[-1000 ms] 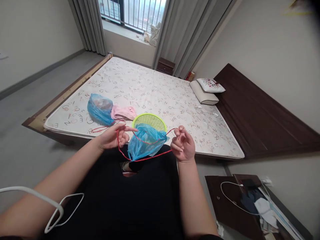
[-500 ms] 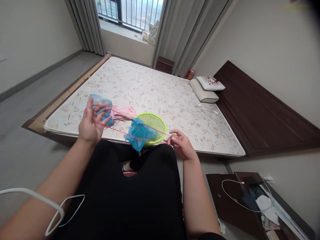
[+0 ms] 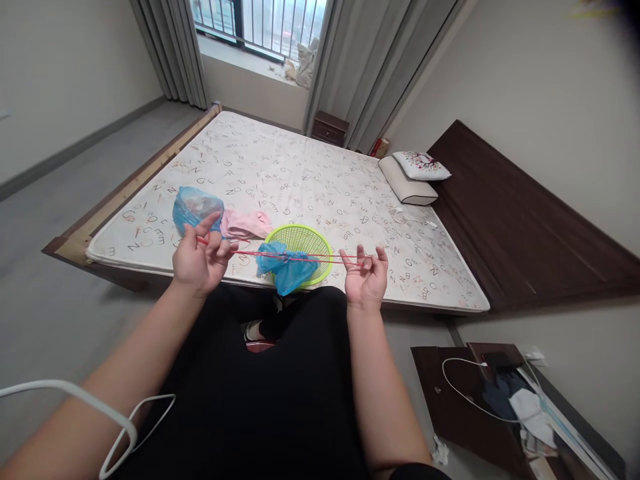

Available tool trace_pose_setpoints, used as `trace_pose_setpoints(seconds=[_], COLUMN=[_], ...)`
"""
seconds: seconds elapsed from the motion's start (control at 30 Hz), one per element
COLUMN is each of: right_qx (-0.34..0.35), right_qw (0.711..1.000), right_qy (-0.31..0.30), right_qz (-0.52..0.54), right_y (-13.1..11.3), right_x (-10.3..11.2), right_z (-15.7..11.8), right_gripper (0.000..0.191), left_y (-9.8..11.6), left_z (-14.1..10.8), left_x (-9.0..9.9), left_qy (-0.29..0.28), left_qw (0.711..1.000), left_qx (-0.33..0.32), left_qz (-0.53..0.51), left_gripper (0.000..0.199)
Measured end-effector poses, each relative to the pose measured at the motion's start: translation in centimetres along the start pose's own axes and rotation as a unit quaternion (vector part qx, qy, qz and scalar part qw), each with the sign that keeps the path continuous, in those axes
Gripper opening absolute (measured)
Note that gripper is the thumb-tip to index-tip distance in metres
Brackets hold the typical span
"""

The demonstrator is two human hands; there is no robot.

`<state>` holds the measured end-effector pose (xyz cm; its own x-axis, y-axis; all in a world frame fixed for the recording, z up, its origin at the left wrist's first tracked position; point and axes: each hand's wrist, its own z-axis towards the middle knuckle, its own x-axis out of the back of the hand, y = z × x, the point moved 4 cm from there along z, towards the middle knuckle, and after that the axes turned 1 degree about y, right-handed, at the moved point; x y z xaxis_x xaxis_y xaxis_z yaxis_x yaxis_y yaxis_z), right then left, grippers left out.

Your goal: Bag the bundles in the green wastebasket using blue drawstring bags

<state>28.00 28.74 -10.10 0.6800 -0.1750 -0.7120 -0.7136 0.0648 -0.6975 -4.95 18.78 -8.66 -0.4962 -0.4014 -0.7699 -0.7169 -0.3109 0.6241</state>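
A thin red cord (image 3: 300, 257) stretches nearly level between my hands. My left hand (image 3: 203, 257) pinches one end of it, close to a knotted blue plastic bag (image 3: 195, 210) on the mattress. My right hand (image 3: 367, 277) holds the other end between thumb and fingertips. A second blue plastic bag (image 3: 287, 268) hangs gathered on the cord's middle, in front of a round lime-green plastic basket (image 3: 300, 243). Its lower rim is hidden by that bag. A pink cloth (image 3: 245, 225) lies between the first bag and the basket.
A bare mattress (image 3: 310, 167) printed with letters lies on a wooden frame, with pillows (image 3: 410, 177) by a dark headboard. A white cable (image 3: 65, 390) lies over my left forearm. A dark panel (image 3: 450, 400) holding cloth and a cable sits low at right.
My left hand has come down and inward from above the first bag. The cord now runs taut and level, and the hanging bag has bunched tighter on it.
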Motion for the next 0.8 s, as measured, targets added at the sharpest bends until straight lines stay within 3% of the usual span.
trace_pose_setpoints(seconds=[0.13,0.27,0.33,0.43,0.47,0.53,0.7,0.8], right_qx=[-0.031,-0.085,-0.099,-0.109,-0.106,-0.099,-0.094,-0.078], right_qw=[0.998,0.97,0.93,0.817,0.781,0.744,0.732,0.759], right_qy=[-0.028,-0.165,-0.26,-0.413,-0.445,-0.471,-0.47,-0.445], right_qz=[-0.052,-0.156,-0.24,-0.389,-0.424,-0.464,-0.484,-0.468], right_y=[0.2,0.7,1.3,2.5,2.8,3.2,3.4,3.3], right_x=[-0.7,-3.3,-5.1,-7.5,-8.0,-8.5,-8.3,-7.8], right_z=[-0.6,-2.2,-3.3,-4.9,-5.3,-5.5,-5.4,-5.2], right_gripper=[0.03,0.023,0.024,0.036,0.036,0.034,0.032,0.025], left_y=[-0.4,-2.0,-3.1,-4.6,-5.0,-5.4,-5.5,-5.7], left_z=[-0.2,-1.2,-2.1,-3.5,-3.7,-4.0,-4.1,-4.4], left_x=[-0.7,-2.4,-3.6,-5.0,-5.3,-5.5,-5.0,-4.6], left_qy=[-0.094,-0.251,-0.318,-0.385,-0.395,-0.4,-0.403,-0.399], left_qw=[0.995,0.952,0.915,0.857,0.845,0.836,0.818,0.817], left_qx=[0.012,0.114,0.167,0.228,0.237,0.242,0.236,0.235], left_qz=[0.044,0.134,0.186,0.255,0.27,0.289,0.336,0.344], left_gripper=[0.064,0.063,0.073,0.083,0.085,0.087,0.087,0.075])
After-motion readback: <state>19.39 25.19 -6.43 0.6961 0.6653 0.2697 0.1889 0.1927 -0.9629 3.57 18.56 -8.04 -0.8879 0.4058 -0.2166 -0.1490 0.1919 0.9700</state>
